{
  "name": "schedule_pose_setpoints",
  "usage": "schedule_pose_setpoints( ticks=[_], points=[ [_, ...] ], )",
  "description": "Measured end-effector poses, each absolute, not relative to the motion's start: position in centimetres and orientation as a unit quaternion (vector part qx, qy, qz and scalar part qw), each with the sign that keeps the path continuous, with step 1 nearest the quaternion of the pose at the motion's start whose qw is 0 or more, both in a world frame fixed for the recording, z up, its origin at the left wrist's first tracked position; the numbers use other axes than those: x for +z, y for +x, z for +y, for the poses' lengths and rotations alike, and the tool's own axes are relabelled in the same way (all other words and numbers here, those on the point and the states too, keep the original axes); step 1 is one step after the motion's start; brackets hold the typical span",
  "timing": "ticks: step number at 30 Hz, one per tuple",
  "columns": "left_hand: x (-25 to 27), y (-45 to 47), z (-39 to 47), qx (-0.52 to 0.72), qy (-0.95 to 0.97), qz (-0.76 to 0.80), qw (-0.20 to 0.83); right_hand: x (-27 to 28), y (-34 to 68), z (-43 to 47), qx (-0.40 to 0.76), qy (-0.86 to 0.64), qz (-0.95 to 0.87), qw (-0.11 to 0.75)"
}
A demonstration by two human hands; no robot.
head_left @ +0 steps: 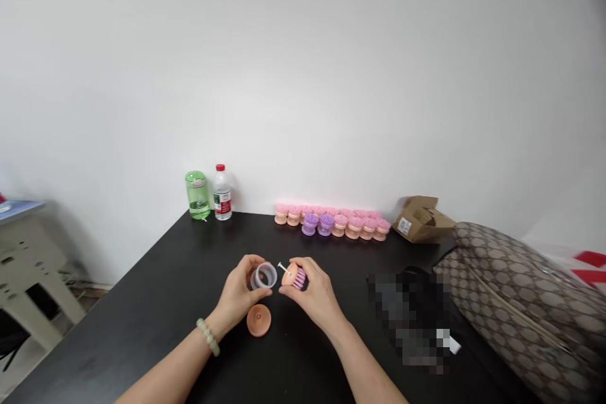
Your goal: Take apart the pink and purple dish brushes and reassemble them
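Observation:
Above the black table, my left hand (243, 284) grips a clear plastic cup (266, 275) by its side, with the round opening tilted toward my right hand. My right hand (312, 287) pinches a round brush head (294, 276) with pink bristles and a peach base. From that base a thin white stem (284, 268) points left at the cup; a small gap separates the two. On the table just below my left hand lies a round peach cap (258, 320) with a small knob or hole at its centre.
Along the wall stand rows of pink round brushes (354, 227), with two purple brushes (310, 223) in front. A green container (197, 196) and a water bottle (222, 194) are at back left. An open cardboard box (421, 221) and a patterned bag (511, 297) sit at right, beside a blurred-out patch.

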State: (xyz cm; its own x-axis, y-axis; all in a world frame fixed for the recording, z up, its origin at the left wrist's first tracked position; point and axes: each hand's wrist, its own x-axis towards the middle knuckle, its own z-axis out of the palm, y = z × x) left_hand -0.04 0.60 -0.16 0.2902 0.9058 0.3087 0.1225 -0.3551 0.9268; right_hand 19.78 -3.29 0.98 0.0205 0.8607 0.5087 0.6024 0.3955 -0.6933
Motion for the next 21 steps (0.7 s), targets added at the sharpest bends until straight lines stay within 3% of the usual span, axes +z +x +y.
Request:
schedule_pose_setpoints(
  ticks=[5,11,21],
  points=[
    [0.4,-0.4,0.0,0.431,0.738,0.416,0.311,0.7,19.5,-3.8,0.111,-0.489,-0.728,0.468],
    [0.2,-0.1,-0.6,0.417,0.807,0.348,0.231,0.2,19.1,-4.0,0.091,-0.481,-0.755,0.437],
    [0.5,-0.4,-0.9,0.418,0.811,0.333,0.236,0.6,19.0,-4.2,0.126,-0.433,-0.749,0.486]
  ],
)
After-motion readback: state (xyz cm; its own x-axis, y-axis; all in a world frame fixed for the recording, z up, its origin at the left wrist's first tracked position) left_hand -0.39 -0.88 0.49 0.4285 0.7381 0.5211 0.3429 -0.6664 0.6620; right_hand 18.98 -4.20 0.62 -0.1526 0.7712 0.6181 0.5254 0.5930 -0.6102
